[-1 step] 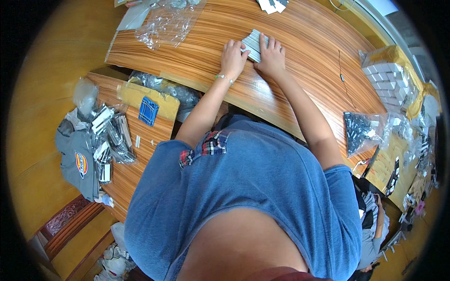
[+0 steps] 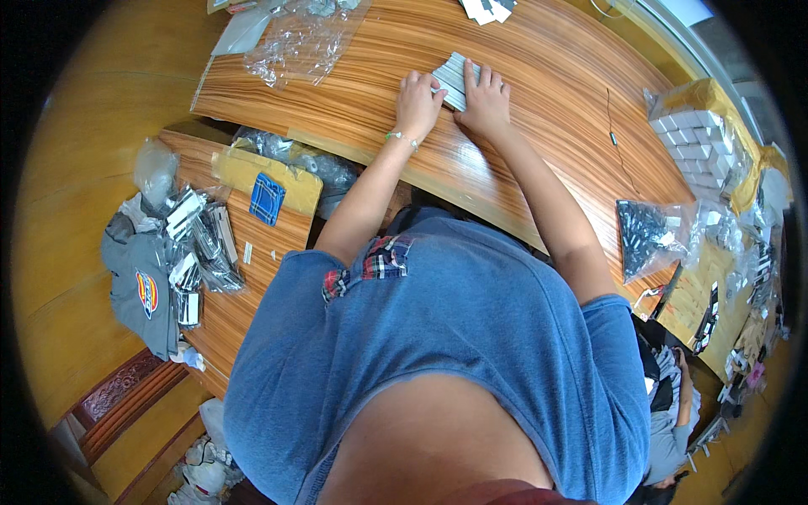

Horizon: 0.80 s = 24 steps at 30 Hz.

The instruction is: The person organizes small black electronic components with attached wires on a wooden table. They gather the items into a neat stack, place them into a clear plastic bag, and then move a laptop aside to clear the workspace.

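Note:
A fanned row of thin white paper cards (image 2: pixel 453 74) lies on the striped wooden table (image 2: pixel 547 109), between my two hands. My left hand (image 2: pixel 418 108) is at its left end, fingers bent, with thumb and fingertips against the cards. My right hand (image 2: pixel 486 103) spans the right end, its index finger along the far side and its thumb by the near edge. What is printed on the cards, if anything, is too small to tell. A beaded bracelet (image 2: pixel 402 140) sits on my left wrist.
Clear plastic bags (image 2: pixel 295 50) lie at the back left, more white cards (image 2: pixel 488 8) at the far edge. On the right are a thin cord (image 2: pixel 613 139), wrapped white boxes (image 2: pixel 694 139) and a bag of dark pieces (image 2: pixel 644 240). A lower left table holds bagged tags (image 2: pixel 202 236) and a grey garment (image 2: pixel 135 278).

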Motion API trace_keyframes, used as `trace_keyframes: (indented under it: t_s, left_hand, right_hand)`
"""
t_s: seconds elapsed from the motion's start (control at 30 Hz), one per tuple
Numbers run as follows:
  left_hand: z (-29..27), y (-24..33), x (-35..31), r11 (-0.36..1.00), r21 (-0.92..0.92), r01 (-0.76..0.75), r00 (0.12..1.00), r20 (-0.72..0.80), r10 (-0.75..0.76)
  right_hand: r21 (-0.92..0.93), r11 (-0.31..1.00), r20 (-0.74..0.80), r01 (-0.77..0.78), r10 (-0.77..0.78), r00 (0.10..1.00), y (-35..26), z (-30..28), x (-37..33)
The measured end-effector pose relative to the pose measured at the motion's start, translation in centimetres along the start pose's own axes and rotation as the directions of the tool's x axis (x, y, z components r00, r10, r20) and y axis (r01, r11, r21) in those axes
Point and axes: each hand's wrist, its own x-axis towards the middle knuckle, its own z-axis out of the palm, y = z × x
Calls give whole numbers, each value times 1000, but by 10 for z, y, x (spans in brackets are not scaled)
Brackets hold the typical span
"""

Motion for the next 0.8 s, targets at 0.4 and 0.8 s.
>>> trace_keyframes:
  t_s: [0.4,0.8]
  left_hand:
    - [20,34,-39,989,44,143,989,-47,-140]
    - [20,19,-35,605,-762,231,910,-51,-411]
  right_hand:
    - [63,997,-92,-44,50,995,7,18,1]
    - [173,982,-159,74,-46,986,32,-11,-34]
